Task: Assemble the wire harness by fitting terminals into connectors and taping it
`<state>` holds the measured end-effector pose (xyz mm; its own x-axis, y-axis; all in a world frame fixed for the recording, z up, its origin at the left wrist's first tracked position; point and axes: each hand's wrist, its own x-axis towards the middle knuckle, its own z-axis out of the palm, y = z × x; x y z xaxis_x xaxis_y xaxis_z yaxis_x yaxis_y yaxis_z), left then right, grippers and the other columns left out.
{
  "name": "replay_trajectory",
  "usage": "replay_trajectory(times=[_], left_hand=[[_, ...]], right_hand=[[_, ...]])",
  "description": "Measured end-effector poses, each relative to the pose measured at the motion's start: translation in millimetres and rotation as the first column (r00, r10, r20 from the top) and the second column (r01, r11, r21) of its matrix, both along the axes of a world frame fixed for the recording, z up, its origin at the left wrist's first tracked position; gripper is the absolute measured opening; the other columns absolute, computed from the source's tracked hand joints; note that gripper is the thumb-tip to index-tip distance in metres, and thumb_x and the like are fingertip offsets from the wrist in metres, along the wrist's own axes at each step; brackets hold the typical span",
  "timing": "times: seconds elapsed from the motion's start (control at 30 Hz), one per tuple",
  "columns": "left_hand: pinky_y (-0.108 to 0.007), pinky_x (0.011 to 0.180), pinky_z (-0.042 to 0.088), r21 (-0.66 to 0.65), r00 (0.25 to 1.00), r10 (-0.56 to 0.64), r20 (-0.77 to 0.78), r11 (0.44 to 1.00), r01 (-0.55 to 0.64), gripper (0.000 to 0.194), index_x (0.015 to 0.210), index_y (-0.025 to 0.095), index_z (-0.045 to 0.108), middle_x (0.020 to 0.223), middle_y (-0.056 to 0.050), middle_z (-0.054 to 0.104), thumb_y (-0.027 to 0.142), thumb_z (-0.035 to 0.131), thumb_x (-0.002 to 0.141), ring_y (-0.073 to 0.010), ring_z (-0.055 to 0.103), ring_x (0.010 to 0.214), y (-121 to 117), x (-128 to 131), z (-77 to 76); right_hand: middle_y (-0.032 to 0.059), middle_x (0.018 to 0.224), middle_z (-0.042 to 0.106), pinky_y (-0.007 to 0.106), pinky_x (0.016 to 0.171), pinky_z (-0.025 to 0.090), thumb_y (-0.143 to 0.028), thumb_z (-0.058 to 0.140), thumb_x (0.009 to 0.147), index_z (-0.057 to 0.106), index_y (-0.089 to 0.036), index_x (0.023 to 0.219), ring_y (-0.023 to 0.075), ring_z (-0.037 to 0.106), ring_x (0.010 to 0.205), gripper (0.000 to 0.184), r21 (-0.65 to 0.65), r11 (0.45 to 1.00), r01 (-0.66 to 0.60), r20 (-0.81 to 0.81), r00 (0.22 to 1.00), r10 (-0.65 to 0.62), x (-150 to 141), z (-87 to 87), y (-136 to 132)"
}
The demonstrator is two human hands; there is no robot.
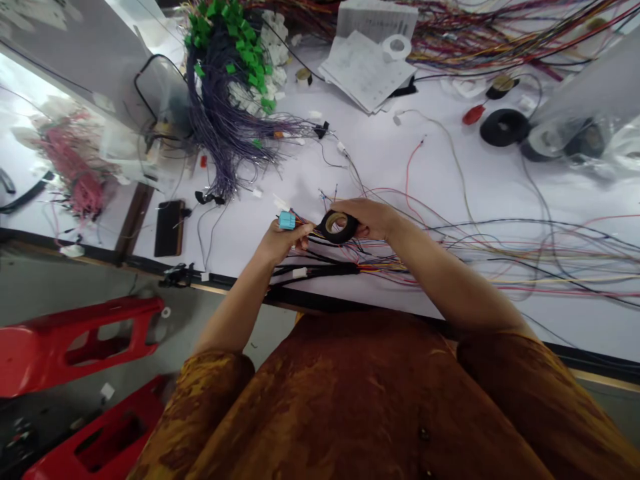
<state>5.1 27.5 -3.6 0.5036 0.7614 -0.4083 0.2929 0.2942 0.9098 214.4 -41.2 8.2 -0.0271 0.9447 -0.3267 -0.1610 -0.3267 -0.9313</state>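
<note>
My left hand (284,244) is closed around a small bundle of wires, just behind a light blue connector (287,221) that sticks up over the fingers. Close beside it, my right hand (367,217) grips a roll of black tape (339,227) with a tan core. The tape's edge meets the wires between the two hands. Below them a black-wrapped wire harness (335,269) lies along the table's near edge, a white connector (299,273) on one branch. Loose coloured wires (480,257) fan out from it to the right.
Purple wires with green connectors (230,73) are heaped at back left. Papers (367,70) carry a white tape roll (397,47). More black tape (505,127) lies at right. A dark phone (169,229) rests near the left edge; red stools (85,340) stand below.
</note>
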Motion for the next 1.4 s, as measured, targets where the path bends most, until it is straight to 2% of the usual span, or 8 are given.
replay_trajectory(times=[0.3, 0.63, 0.73, 0.8, 0.97, 1.03, 1.27, 1.4], left_hand=[[-0.017, 0.044, 0.047, -0.131, 0.999, 0.018, -0.03, 0.991, -0.022, 0.035, 0.084, 0.011, 0.074, 0.06, -0.003, 0.068, 0.039, 0.083, 0.064, -0.0095, 0.061, 0.048, -7.0, 4.8, 25.8], [-0.033, 0.077, 0.062, -0.038, 0.986, -0.164, -0.041, 0.986, 0.163, 0.041, 0.089, 0.012, 0.074, 0.093, -0.011, 0.077, 0.048, 0.08, 0.071, -0.0235, 0.074, 0.084, -18.1, -3.3, 38.1], [-0.037, 0.081, 0.061, 0.068, 0.963, -0.24, -0.121, 0.966, 0.249, 0.042, 0.09, 0.012, 0.074, 0.094, -0.011, 0.077, 0.051, 0.077, 0.074, -0.0247, 0.074, 0.087, -22.9, -4.4, 47.0], [-0.036, 0.085, 0.059, 0.273, 0.93, -0.311, -0.195, 0.894, 0.356, 0.037, 0.09, 0.013, 0.074, 0.096, -0.011, 0.077, 0.048, 0.073, 0.079, -0.0242, 0.073, 0.09, -28.9, -5.5, 54.5], [-0.033, 0.088, 0.054, 0.659, 0.757, -0.536, -0.373, 0.422, 0.623, 0.017, 0.095, 0.017, 0.073, 0.101, -0.009, 0.075, 0.027, 0.062, 0.088, -0.0228, 0.071, 0.096, -39.3, -9.6, 63.9], [-0.034, 0.092, 0.053, 0.671, 0.734, -0.566, -0.376, 0.381, 0.637, 0.017, 0.099, 0.018, 0.073, 0.105, -0.009, 0.074, 0.024, 0.061, 0.087, -0.0239, 0.07, 0.101, -37.4, -11.4, 61.1], [-0.033, 0.081, 0.058, 0.296, 0.968, -0.249, -0.034, 0.922, 0.248, 0.035, 0.083, 0.015, 0.072, 0.101, -0.009, 0.074, 0.05, 0.067, 0.084, -0.0192, 0.07, 0.087, -17.4, -12.7, 28.5], [-0.028, 0.073, 0.058, 0.034, 0.98, -0.109, 0.168, 0.994, 0.105, 0.042, 0.076, 0.013, 0.069, 0.116, -0.011, 0.07, 0.055, 0.076, 0.074, -0.0119, 0.068, 0.076, -16.3, -6.3, 18.1]], right_hand=[[0.0141, 0.119, 0.06, 0.043, 0.09, 0.05, -0.027, 0.062, 0.085, 0.049, -0.019, 0.13, 0.0266, 0.06, 0.104, 0.048, 0.385, 0.917, -0.105, 0.594, 0.789, -0.159, -78.8, -7.5, -86.8], [0.0082, 0.094, 0.062, 0.032, 0.075, 0.044, -0.019, 0.049, 0.091, 0.055, -0.019, 0.093, 0.02, 0.056, 0.083, 0.006, 0.277, 0.957, -0.084, 0.734, 0.662, -0.154, -48.9, -16.9, -62.3], [0.0056, 0.088, 0.063, 0.029, 0.07, 0.043, -0.018, 0.055, 0.087, 0.054, -0.018, 0.09, 0.0173, 0.057, 0.078, 0.003, 0.252, 0.965, -0.072, 0.64, 0.76, -0.111, -38.1, -17.8, -56.6], [0.0022, 0.079, 0.063, 0.026, 0.06, 0.042, -0.025, 0.06, 0.086, 0.053, -0.018, 0.098, 0.0143, 0.057, 0.065, 0.015, 0.127, 0.991, -0.034, 0.433, 0.901, -0.024, -29.2, -14.2, -50.2], [-0.0096, 0.046, 0.045, 0.021, 0.036, 0.027, -0.037, 0.066, 0.086, 0.051, -0.019, 0.107, 0.0094, 0.038, 0.035, 0.032, -0.148, 0.989, -0.019, 0.001, 1.0, 0.019, -18.6, -4.7, -25.1], [-0.0112, 0.044, 0.039, 0.02, 0.033, 0.02, -0.028, 0.065, 0.084, 0.053, -0.019, 0.098, 0.007, 0.029, 0.034, 0.02, -0.154, 0.988, 0.021, -0.128, 0.991, -0.041, -18.8, -5.1, -18.8], [-0.0109, 0.057, 0.044, 0.017, 0.032, 0.015, -0.022, 0.059, 0.078, 0.056, -0.023, 0.11, 0.0025, 0.023, 0.035, 0.033, -0.135, 0.913, 0.384, -0.316, 0.857, -0.407, -20.0, -13.4, -48.0], [-0.0082, 0.061, 0.05, 0.017, 0.033, 0.024, -0.025, 0.058, 0.076, 0.059, -0.022, 0.116, 0.0042, 0.035, 0.038, 0.04, -0.052, 0.904, 0.424, -0.271, 0.865, -0.422, -23.9, -18.1, -64.9]])
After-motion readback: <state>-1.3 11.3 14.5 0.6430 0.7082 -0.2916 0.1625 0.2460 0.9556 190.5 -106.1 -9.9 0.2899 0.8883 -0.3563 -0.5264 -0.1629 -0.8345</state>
